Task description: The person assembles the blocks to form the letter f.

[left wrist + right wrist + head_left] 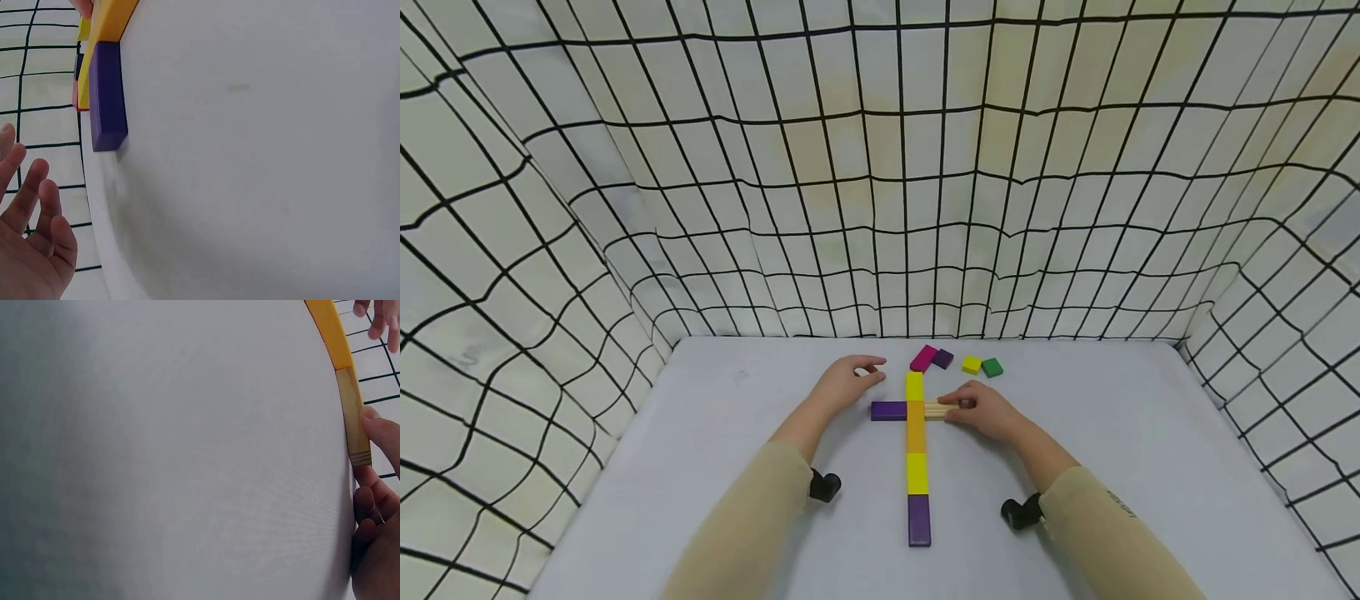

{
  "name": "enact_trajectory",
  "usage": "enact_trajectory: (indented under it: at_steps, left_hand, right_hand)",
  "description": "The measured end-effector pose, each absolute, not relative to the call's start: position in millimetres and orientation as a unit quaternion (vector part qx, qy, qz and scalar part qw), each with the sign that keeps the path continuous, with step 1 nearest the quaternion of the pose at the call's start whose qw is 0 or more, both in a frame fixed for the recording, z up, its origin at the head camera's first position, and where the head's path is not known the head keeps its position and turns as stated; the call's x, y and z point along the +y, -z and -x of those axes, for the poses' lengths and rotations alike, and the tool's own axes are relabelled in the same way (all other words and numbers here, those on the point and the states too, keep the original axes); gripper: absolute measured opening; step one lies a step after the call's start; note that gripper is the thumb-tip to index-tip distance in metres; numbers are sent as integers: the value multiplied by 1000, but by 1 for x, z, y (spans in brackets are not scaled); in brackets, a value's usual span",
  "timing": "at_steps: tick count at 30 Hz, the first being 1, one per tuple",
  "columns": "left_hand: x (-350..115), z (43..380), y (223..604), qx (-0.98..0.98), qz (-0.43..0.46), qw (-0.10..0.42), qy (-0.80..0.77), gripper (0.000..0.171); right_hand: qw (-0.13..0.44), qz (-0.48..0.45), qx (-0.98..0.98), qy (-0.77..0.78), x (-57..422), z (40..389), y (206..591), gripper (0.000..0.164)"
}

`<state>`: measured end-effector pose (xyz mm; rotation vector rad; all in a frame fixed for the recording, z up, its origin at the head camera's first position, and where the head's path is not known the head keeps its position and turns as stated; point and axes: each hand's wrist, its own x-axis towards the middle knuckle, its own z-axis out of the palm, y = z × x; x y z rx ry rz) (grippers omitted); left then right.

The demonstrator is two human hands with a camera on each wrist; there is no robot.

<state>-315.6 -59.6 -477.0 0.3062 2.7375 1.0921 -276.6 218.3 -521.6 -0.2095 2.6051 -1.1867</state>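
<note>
A line of blocks lies on the white table, with a yellow block point(913, 386) at its far end. Below it come an orange block point(916, 429), a second yellow block point(917, 473) and a purple block point(919, 521). Another purple block point(889, 411) reaches out left from the orange one. On the opposite side, a plain wooden block point(352, 412) meets the orange block. My right hand point(988, 412) pinches its outer end between thumb and fingers. Up and left of the left-side purple block, my left hand point(842, 385) holds nothing, its fingers loosely bent.
Behind the line lie a magenta block point(923, 358), a small dark purple block point(943, 358), a small yellow block point(972, 364) and a green block point(992, 367). Black netting point(865, 275) over pale walls surrounds the table point(715, 417) at the back and sides.
</note>
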Motion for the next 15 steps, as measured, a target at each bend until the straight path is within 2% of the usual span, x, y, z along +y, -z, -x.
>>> enact_trajectory:
  at_steps: [15]
  left_hand:
    - [-81,300,479,924,-113,124,-343,37]
  right_hand:
    - [136,73,902,404,217,276,521,26]
